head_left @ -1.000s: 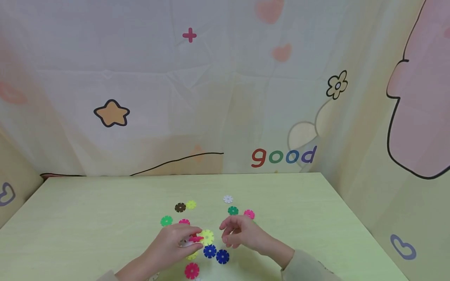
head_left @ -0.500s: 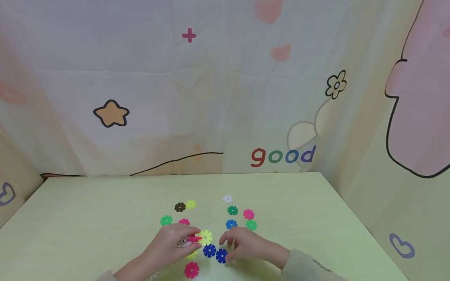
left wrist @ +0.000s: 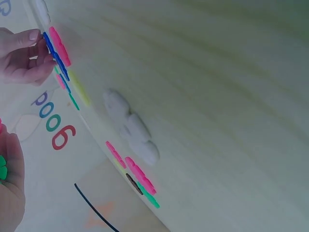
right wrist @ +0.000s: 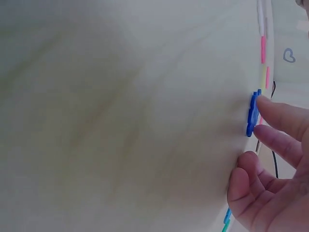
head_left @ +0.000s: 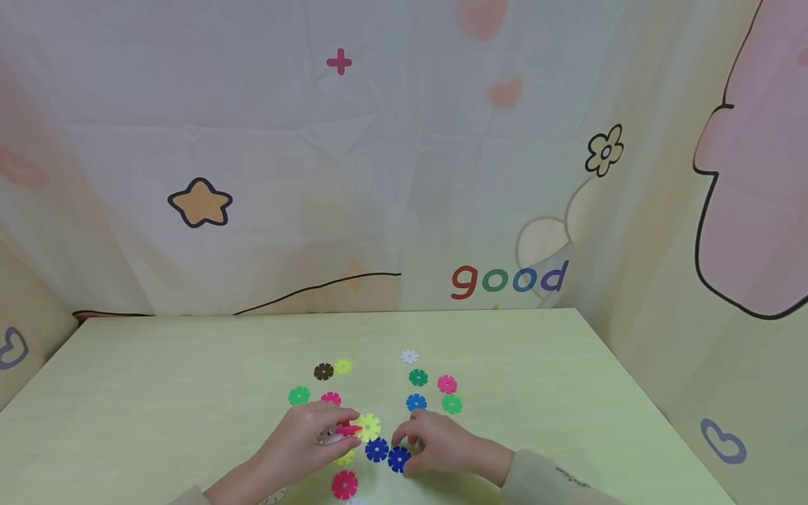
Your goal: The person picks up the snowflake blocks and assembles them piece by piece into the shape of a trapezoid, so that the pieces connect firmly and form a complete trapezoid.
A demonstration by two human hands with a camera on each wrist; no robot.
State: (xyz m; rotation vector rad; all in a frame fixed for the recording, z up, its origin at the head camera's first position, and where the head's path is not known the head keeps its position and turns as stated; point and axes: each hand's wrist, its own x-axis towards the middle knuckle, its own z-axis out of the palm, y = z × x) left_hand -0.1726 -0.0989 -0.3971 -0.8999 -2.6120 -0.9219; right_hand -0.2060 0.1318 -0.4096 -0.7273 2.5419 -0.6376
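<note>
My left hand (head_left: 309,435) pinches a bright pink notched plastic disc (head_left: 348,430), seen edge-on between thumb and fingers. A yellow disc (head_left: 369,427) shows right at its fingertips. In the left wrist view, green notched petals (left wrist: 3,169) also show at this hand; the palm side is hidden. My right hand (head_left: 442,442) has its thumb and index finger at the edge of a dark blue notched disc (right wrist: 253,113), which lies on the table. A second dark blue disc (head_left: 376,450) lies just left of it.
Several notched discs lie flat around the hands: a pink disc (head_left: 344,485) in front, a light blue disc (head_left: 416,402), a green disc (head_left: 452,404) and a white disc (head_left: 409,357) beyond, a brown disc (head_left: 324,372) at left. A printed curtain (head_left: 284,175) rises behind the table (head_left: 158,393).
My right hand has come down and nearer to me, from above the table to the dark blue disc, uncovering the light blue and green discs. My left hand has kept its hold, nearly still.
</note>
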